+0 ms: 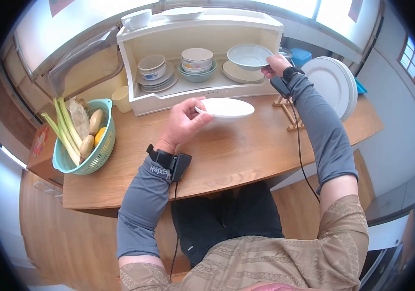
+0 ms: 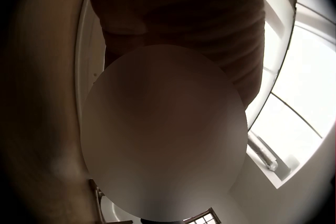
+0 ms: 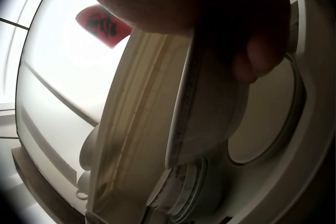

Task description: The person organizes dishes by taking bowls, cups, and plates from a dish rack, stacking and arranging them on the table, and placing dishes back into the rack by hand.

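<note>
My left hand (image 1: 184, 121) pinches the left rim of a white oval-looking plate (image 1: 227, 107), held above the tabletop in front of the shelf. With fingers and thumb on its right rim, my right hand (image 1: 278, 65) holds a shallow pale-blue bowl (image 1: 249, 56) at the shelf's right side. Below that bowl lies a stack of large plates (image 1: 239, 75). In the right wrist view the bowl (image 3: 210, 103) appears edge-on and dark beneath the fingers (image 3: 265, 55). A blurred disc fills most of the left wrist view under the dark hand.
The white shelf (image 1: 168, 103) holds stacked bowls (image 1: 198, 63) and small plates with bowls (image 1: 155, 72). A white cup (image 1: 137, 20) and dish stand on top. At left is a green basket (image 1: 96, 162) of vegetables; at right, large plates (image 1: 331, 82) stand in a wooden rack (image 1: 292, 127).
</note>
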{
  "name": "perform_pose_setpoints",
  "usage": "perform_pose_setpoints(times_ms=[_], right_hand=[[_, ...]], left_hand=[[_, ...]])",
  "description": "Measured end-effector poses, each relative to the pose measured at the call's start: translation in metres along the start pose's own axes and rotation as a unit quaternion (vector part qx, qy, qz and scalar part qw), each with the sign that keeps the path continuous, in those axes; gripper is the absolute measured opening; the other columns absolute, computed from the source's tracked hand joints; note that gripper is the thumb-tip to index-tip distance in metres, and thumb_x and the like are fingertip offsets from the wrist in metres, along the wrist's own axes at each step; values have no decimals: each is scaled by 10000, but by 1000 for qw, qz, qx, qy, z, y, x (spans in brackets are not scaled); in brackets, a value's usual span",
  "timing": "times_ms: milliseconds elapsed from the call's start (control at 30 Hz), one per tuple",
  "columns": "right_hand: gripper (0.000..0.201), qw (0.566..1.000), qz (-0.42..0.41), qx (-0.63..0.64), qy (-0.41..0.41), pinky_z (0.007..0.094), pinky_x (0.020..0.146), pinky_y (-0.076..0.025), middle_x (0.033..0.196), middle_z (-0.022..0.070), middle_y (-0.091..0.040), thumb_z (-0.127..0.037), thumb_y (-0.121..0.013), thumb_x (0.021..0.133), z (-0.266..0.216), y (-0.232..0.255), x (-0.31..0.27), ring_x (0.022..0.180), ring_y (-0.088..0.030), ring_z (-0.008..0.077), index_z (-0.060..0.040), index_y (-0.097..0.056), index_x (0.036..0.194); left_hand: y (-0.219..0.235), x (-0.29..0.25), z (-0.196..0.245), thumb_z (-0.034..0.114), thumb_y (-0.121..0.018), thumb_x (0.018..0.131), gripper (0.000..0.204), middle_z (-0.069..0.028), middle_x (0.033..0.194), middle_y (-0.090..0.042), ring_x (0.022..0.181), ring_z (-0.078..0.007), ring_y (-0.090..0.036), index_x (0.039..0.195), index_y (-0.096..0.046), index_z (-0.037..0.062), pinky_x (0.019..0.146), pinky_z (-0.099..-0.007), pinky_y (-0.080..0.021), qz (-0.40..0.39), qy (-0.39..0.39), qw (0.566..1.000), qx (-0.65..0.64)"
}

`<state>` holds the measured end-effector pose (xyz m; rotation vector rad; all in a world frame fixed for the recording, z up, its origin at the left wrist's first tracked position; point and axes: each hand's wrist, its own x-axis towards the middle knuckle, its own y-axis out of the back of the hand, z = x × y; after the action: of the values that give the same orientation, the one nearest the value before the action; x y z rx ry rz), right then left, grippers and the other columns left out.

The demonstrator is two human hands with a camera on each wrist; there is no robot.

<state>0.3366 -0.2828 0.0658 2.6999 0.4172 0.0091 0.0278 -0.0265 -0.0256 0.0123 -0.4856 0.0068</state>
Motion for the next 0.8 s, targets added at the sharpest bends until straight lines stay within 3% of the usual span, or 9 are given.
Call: perform_pose_setpoints(times_ms=[100, 133, 167, 200, 400, 633, 700, 767, 800], right_hand=[[320, 1000, -19, -23, -5, 335, 552, -591, 888, 205, -724, -149, -444, 1017, 1, -8, 15, 672, -713, 246, 115, -560, 1156], [320, 999, -22, -24, -5, 335, 552, -591, 888, 205, -724, -149, -444, 1017, 41, 11, 56, 672, -713, 246, 115, -560, 1156], [312, 986, -60, -144, 64, 338, 558, -596, 898, 217, -727, -132, -433, 1021, 70, 18, 104, 685, -720, 252, 122, -553, 1158], [304, 951, -98, -261, 132, 342, 563, -601, 908, 229, -730, -114, -423, 1026, 54, 1, 115, 698, -727, 259, 129, -546, 1160], [283, 998, -23, -47, -46, 326, 553, -595, 903, 227, -739, -100, -412, 1041, 23, -17, 64, 650, -708, 229, 134, -534, 1144], [289, 997, -30, -42, -51, 323, 530, -578, 871, 199, -746, -111, -408, 1044, 33, -19, 76, 607, -685, 204, 121, -546, 1145], [285, 992, -51, -111, -27, 317, 518, -572, 852, 201, -744, -123, -424, 1046, 36, -16, 77, 593, -680, 202, 115, -553, 1135], [283, 995, -48, -78, -42, 312, 509, -567, 842, 201, -742, -134, -443, 1045, 38, -18, 79, 591, -682, 205, 111, -552, 1134], [282, 996, -46, -46, -58, 307, 499, -563, 831, 201, -740, -145, -463, 1045, 41, -19, 81, 590, -684, 207, 107, -551, 1134]], left_hand=[[-9, -1, -7, 228, -847, 855, 323, -119, 1260, -627, 1016, -160, -673, 980, -635, 20, 873, -282, -555, -6, 13, 1000, -22], [-10, -2, -1, 229, -849, 852, 323, -104, 1206, -643, 1009, -160, -678, 965, -634, 16, 871, -284, -559, -15, 29, 999, 7], [-11, -2, 2, 230, -851, 849, 324, -89, 1152, -658, 1003, -159, -683, 951, -633, 13, 868, -286, -562, -24, 46, 998, 37], [-11, -2, 1, 230, -851, 849, 324, -89, 1152, -658, 1003, -159, -683, 951, -633, 13, 868, -286, -562, -21, 47, 998, 37], [-12, -1, 0, 246, -857, 841, 341, -72, 1046, -673, 976, -155, -689, 918, -636, -1, 865, -293, -568, -23, 21, 998, 50], [-14, -1, 2, 270, -869, 821, 369, -91, 1039, -676, 962, -157, -686, 889, -634, -6, 856, -298, -570, -20, 11, 996, 88], [-12, -1, 1, 269, -868, 819, 368, -92, 1040, -677, 960, -156, -683, 886, -634, -6, 851, -298, -570, -21, 14, 996, 89], [-9, 1, 2, 288, -880, 804, 382, -269, 1384, -549, 1168, -238, -625, 952, -664, 11, 976, -344, -531, -50, 45, 993, 97], [-10, 1, 2, 288, -880, 804, 382, -269, 1384, -549, 1168, -238, -625, 952, -664, 11, 976, -344, -531, -52, 44, 993, 99]])
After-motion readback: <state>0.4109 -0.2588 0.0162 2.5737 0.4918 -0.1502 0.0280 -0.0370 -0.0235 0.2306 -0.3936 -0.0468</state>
